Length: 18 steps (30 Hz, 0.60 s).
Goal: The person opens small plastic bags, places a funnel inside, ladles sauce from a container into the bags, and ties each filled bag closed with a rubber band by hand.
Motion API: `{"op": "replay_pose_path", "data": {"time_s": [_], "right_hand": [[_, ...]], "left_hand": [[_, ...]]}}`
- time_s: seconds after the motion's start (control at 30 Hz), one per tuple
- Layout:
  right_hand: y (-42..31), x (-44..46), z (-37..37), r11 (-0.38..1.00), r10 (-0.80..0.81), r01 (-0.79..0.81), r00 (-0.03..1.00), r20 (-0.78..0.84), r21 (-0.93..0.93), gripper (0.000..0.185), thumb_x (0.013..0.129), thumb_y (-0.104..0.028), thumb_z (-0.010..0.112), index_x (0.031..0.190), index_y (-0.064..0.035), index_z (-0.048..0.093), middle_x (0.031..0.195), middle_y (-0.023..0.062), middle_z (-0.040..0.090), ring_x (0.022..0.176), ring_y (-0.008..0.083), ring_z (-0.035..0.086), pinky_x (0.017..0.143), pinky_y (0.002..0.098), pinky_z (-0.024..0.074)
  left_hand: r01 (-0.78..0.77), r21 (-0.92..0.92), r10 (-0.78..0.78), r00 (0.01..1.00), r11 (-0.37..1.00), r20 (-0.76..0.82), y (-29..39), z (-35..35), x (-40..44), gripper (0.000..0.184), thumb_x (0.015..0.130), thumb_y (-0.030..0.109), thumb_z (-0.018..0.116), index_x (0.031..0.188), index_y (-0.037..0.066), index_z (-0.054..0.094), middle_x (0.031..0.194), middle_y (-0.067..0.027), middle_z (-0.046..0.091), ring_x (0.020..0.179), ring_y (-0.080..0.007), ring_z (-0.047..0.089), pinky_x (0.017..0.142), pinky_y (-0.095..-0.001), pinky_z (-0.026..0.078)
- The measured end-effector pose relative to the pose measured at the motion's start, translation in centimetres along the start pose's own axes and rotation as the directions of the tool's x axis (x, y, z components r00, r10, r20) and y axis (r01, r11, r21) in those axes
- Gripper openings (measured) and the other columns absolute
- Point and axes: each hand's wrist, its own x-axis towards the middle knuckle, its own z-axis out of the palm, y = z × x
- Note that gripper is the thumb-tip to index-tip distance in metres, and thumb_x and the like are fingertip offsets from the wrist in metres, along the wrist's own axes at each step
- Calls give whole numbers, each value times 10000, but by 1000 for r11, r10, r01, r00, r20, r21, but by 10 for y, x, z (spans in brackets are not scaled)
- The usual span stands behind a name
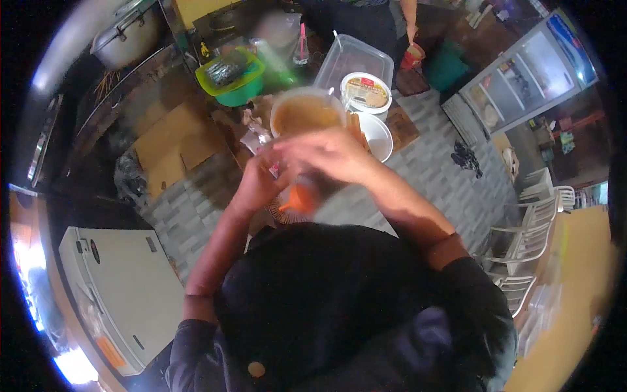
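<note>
My left hand (259, 179) is raised in front of my chest with its fingers bent. A small pinkish-white bit shows by its fingers, too blurred to name. My right hand (333, 153) reaches over from the right, its fingertips meeting the left hand and smeared by motion. Just below the hands is a blurred orange object (302, 198), with a dark shape beside it; whether a hand touches it I cannot tell. Beyond my hands stands a clear tub of brown liquid (307, 116). To its right are a white bowl (379, 138) and a lidded white tub (367, 93).
A clear plastic box (358, 55) and a green basin (240, 91) with a dark bundle stand further back. A person's hand (412, 34) holds a red container (412, 57) behind them. A white chest freezer (124, 287) is at left, white chairs (526, 242) at right.
</note>
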Motion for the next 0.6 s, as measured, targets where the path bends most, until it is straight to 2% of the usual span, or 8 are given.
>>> {"op": "replay_pose_path", "data": {"time_s": [0.03, 0.1, 0.2, 0.33, 0.43, 0.5, 0.53, 0.6], "right_hand": [[0, -2, 1, 1000, 6, -6, 1000, 3, 2, 258, 887, -229, 502, 1084, -92, 596, 857, 45, 646, 746, 77, 586, 672, 239, 477], [-1, -7, 1, 955, 91, -69, 994, -62, 287, 269, 902, -178, 477, 1130, -64, 561, 892, 5, 629, 779, 69, 570, 679, 222, 474], [-15, -10, 0, 933, 200, -168, 977, -69, 320, 291, 913, -185, 456, 1156, -47, 537, 921, 1, 617, 808, 76, 567, 690, 212, 469], [-11, -4, -3, 908, 160, -114, 984, -84, 404, 282, 905, -195, 471, 1143, -69, 554, 929, -4, 619, 826, 69, 564, 705, 212, 466], [-8, 3, -7, 970, 158, -142, 985, -69, 197, 268, 896, -206, 485, 1113, -79, 580, 964, 6, 628, 831, 78, 567, 732, 237, 467], [1, 13, -7, 998, -60, 61, 998, -24, 26, 267, 884, -239, 496, 1078, -92, 602, 1002, 46, 634, 839, 128, 597, 747, 271, 467], [0, 16, -9, 998, -62, 63, 998, -27, 23, 267, 884, -239, 496, 1078, -92, 602, 1002, 46, 634, 839, 128, 597, 747, 271, 467], [-6, 20, -13, 969, -82, 90, 996, 44, -232, 271, 879, -260, 488, 1046, -88, 614, 1008, 92, 625, 866, 191, 611, 761, 295, 461]], "left_hand": [[-60, 39, 64, 992, 997, -111, 1, 1, 2, 273, 683, 70, 692, 928, 6, 591, 906, -91, 604, 933, -222, 571, 798, -311, 443], [-95, 147, 120, 977, 985, -175, 5, -1, 5, 212, 674, 65, 684, 853, 18, 581, 905, -125, 596, 962, -271, 561, 794, -338, 447], [-247, 441, 386, 885, 863, -258, 9, -4, 9, 187, 647, 74, 684, 767, 24, 549, 913, -144, 594, 995, -312, 546, 787, -369, 449], [-265, 508, 432, 868, 820, -244, 5, -7, 13, 216, 626, 82, 691, 795, 24, 569, 917, -142, 594, 984, -306, 549, 776, -376, 453], [-216, 491, 376, 892, 844, -253, 5, -2, 13, 232, 651, 109, 699, 838, 30, 588, 913, -133, 595, 920, -283, 569, 756, -332, 457], [-68, 232, 125, 962, 970, -242, 13, 3, 11, 225, 697, 131, 684, 883, 36, 599, 930, -123, 598, 853, -242, 578, 760, -293, 451], [-72, 233, 129, 962, 970, -240, 20, 5, 9, 225, 697, 131, 684, 883, 36, 599, 930, -123, 598, 853, -242, 578, 760, -293, 451], [-136, 245, 181, 968, 960, -174, 34, 6, 6, 155, 760, 101, 628, 898, 36, 598, 960, -113, 605, 834, -214, 577, 755, -275, 451]]}}
